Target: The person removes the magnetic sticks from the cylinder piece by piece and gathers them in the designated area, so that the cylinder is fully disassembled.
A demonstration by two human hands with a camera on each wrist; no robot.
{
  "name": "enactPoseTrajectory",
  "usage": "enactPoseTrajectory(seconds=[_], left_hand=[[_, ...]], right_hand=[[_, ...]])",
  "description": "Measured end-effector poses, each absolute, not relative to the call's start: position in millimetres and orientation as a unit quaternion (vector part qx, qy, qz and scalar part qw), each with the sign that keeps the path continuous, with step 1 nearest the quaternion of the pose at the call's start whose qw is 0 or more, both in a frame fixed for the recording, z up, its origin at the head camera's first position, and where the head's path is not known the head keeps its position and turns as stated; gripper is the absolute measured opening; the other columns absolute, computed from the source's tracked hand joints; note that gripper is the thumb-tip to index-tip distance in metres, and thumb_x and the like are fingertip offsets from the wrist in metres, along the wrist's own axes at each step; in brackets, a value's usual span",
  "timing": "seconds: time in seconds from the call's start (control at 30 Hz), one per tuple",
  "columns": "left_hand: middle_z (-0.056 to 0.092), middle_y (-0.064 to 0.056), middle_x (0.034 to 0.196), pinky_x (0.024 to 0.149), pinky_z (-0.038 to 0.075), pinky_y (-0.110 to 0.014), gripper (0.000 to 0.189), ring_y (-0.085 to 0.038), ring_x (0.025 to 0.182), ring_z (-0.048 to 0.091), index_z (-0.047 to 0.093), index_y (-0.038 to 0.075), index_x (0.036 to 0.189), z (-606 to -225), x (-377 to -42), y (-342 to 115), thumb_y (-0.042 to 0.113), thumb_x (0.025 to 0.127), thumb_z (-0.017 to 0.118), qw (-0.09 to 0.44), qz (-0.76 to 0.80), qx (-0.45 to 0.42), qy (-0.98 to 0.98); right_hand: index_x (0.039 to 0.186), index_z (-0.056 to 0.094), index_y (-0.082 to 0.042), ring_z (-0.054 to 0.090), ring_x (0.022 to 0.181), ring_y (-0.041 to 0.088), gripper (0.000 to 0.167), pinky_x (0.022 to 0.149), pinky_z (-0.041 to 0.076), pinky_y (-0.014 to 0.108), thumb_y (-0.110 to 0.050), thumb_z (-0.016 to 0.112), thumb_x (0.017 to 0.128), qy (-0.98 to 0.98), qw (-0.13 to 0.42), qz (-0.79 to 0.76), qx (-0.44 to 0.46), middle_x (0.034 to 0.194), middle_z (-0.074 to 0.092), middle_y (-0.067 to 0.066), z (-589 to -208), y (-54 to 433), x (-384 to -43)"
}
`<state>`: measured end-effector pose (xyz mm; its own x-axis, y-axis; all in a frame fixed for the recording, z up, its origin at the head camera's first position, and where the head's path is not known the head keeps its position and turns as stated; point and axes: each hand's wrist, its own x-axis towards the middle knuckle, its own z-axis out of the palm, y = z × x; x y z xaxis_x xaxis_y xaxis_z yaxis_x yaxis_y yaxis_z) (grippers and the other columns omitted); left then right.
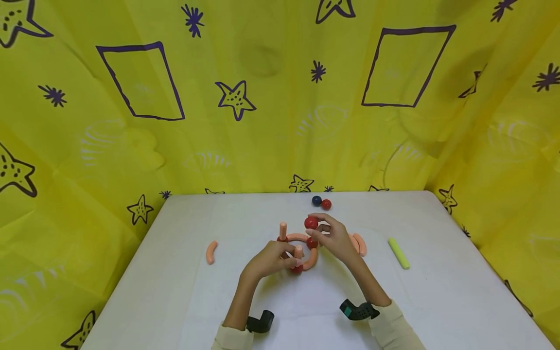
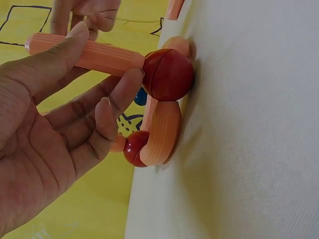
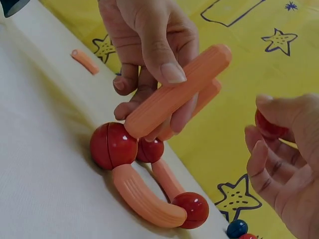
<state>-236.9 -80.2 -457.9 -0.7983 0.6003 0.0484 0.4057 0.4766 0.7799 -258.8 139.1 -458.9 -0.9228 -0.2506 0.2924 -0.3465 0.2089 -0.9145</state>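
Note:
Low on the white table (image 1: 192,311), red balls and curved orange sticks (image 3: 149,196) are joined in a ring. From the ring's near red ball (image 3: 114,146) rises a straight ribbed orange stick (image 2: 102,56), which my left hand (image 1: 270,257) pinches between thumb and fingers. Another upright orange stick (image 1: 283,230) stands on the far-left ball of the ring. Just above the ring's right-hand ball (image 3: 190,210), my right hand (image 1: 336,238) holds a loose red ball (image 1: 311,222) between thumb and fingertips.
At the back lie a dark blue ball (image 1: 317,201) and a second loose red ball (image 1: 326,204). A curved orange stick (image 1: 211,252) is at the left. Right of my right hand are curved orange sticks (image 1: 360,244), then a yellow-green stick (image 1: 398,253). A yellow patterned curtain (image 1: 271,146) surrounds the table.

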Motion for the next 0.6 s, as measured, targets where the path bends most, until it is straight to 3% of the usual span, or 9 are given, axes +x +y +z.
enactPoseTrajectory(seconds=[0.13,0.33,0.6], left_hand=[[0.069,-0.002,0.081,0.069,0.05,-0.02,0.011,-0.011,0.074,0.062,0.07,0.008,0.087,-457.2,-236.0,-80.4,0.018,0.09,0.07,0.116,0.418,0.291,0.853],[0.066,0.001,0.076,0.064,0.044,-0.02,0.012,-0.009,0.07,0.053,0.073,0.01,0.088,-458.1,-235.8,-78.7,0.021,0.09,0.071,0.111,0.408,0.281,0.861],[0.065,0.004,0.075,0.063,0.042,-0.02,0.011,-0.007,0.07,0.052,0.074,0.013,0.089,-456.8,-235.3,-78.1,0.023,0.091,0.07,0.113,0.4,0.284,0.864]], right_hand=[[0.128,0.053,0.0,0.066,0.079,0.022,0.044,0.059,0.055,0.032,-0.013,0.071,0.09,-0.774,0.04,0.618,0.135,0.113,0.06,0.021,-466.9,141.2,-265.5],[0.125,0.055,0.0,0.069,0.085,0.029,0.041,0.064,0.057,0.029,-0.014,0.071,0.09,-0.769,0.037,0.636,0.056,0.112,0.06,0.02,-479.0,141.3,-276.6],[0.124,0.055,0.0,0.067,0.072,0.012,0.043,0.061,0.055,0.021,-0.014,0.072,0.087,-0.775,0.022,0.627,-0.077,0.113,0.059,0.019,-495.3,136.3,-299.2]])
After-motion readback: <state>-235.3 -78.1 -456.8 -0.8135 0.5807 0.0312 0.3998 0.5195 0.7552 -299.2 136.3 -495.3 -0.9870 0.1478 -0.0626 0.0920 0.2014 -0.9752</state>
